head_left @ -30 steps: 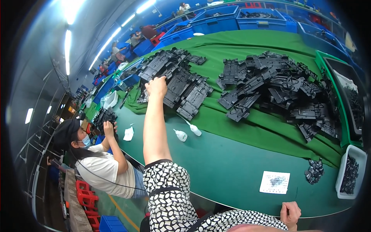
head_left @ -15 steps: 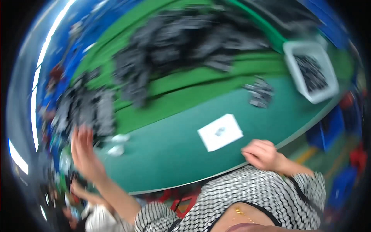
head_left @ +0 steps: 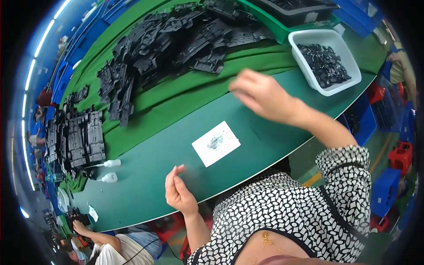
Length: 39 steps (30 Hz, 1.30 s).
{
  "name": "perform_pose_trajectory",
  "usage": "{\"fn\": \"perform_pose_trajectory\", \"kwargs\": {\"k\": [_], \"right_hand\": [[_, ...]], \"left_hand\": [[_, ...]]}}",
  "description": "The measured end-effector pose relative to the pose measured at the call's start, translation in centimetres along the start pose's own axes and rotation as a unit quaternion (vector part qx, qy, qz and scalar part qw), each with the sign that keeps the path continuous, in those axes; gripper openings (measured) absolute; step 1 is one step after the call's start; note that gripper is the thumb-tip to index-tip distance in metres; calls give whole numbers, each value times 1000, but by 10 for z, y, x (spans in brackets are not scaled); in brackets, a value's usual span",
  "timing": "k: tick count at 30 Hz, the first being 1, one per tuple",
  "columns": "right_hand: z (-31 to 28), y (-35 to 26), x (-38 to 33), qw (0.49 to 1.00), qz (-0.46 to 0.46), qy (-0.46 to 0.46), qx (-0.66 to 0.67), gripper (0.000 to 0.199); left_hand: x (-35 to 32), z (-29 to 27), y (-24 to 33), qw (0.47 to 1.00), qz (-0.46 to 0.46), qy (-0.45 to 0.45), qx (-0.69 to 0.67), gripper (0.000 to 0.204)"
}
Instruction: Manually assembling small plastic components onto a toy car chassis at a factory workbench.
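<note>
Over the green table (head_left: 145,194), my right hand (head_left: 265,95) is bent with its fingers curled down, slightly blurred. Whatever lies under or in those fingers is hidden; the small dark parts seen there earlier do not show. My left hand (head_left: 180,192) is raised near the table's front edge, fingers loosely bent and partly apart, with nothing visible in them. Between the hands lies a white card (head_left: 204,152) with dark specks at its middle. A white tub (head_left: 304,70) of small black parts stands beyond my right hand.
Black moulded plastic pieces (head_left: 145,48) are heaped on a green cloth (head_left: 163,95). More pieces (head_left: 84,137) lie lined up at left, near two small white bottles (head_left: 109,177). A black crate (head_left: 304,15) stands at the back right. Another person's hand (head_left: 79,227) is at lower left.
My right hand has moved from the front edge out over the table, where small dark parts lay. My left hand has come back from the black pieces at left. The view has shifted.
</note>
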State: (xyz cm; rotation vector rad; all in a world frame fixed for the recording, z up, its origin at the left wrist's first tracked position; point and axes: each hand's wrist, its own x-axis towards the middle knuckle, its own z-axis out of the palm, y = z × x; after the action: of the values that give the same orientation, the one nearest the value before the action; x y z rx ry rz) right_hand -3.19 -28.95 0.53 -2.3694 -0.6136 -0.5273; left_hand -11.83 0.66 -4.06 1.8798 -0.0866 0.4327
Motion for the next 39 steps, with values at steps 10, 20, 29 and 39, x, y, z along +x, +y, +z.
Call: {"fn": "perform_pose_trajectory", "kwargs": {"k": [10,20,29,39], "right_hand": [[51,39,78,958,-19,-25,-287,30],[-9,29,104,950,-145,136,-241,9],[-59,1,111,979,6,199,-38,18],[-76,28,96,875,223,165,397,15]], "left_hand": [[-4,2,8,999,11,-34,-21,24],[0,-2,7,997,29,-30,-60,23],[-2,1,7,998,20,-33,-54,24],[-1,-2,6,997,25,-19,-73,21]]}}
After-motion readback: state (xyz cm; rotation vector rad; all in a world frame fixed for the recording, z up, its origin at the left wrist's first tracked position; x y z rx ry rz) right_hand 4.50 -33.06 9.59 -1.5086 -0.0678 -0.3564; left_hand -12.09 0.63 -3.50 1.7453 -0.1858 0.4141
